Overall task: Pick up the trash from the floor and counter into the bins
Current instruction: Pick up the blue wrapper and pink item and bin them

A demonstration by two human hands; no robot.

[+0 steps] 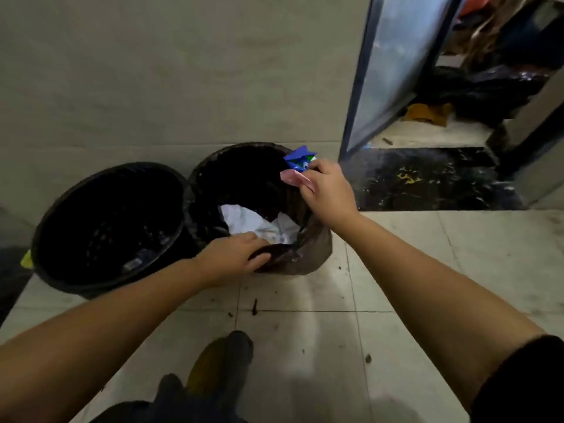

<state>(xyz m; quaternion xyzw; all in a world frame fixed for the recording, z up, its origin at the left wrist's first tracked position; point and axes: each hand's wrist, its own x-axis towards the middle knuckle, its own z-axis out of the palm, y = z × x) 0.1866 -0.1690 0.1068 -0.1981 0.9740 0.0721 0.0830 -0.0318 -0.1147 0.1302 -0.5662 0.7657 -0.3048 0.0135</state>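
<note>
Two black bins stand on the tiled floor against the wall. The right bin (317, 245) has a dark bag liner and holds crumpled white paper (253, 222). My left hand (235, 256) grips the near edge of that liner. My right hand (326, 190) hovers over the bin's right rim, shut on a blue wrapper (299, 160) and a pink scrap (294, 177). The left bin (52, 227) is a mesh basket with a few scraps at its bottom.
An open metal-framed door (387, 71) stands at the right, with a dark marble threshold (427, 178) and black bags (476, 90) beyond. A yellow scrap (27, 259) lies left of the mesh bin. Small dirt specks (254, 306) dot the tiles near my foot (222, 358).
</note>
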